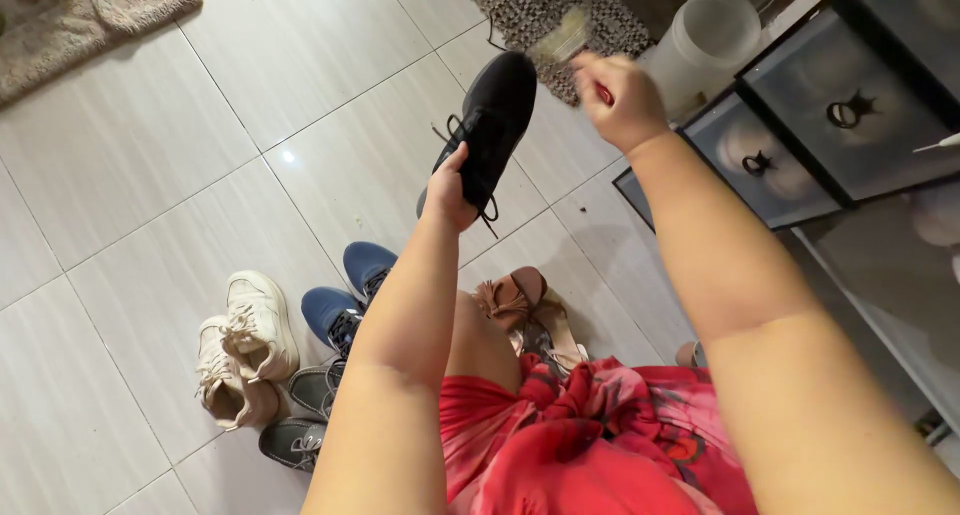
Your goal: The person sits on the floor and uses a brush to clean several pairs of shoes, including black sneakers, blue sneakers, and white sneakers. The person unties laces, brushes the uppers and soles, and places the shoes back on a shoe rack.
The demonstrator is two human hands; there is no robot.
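The left hand [447, 190] grips a black lace-up fabric sneaker [490, 125] by its heel, held up w/ the toe raised over the pale tiled floor [150, 175] so the right hand [620, 100], fist closed round a blurred pale-bristled brush [560, 37], can reach its toe.

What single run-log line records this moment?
left hand: holds black shoe | right hand: holds brush at shoe toe

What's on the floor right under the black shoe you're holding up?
Under the black shoe, held by the left hand, only bare tile floor shows. The shoe covers the tile behind it. The right hand holds a brush.
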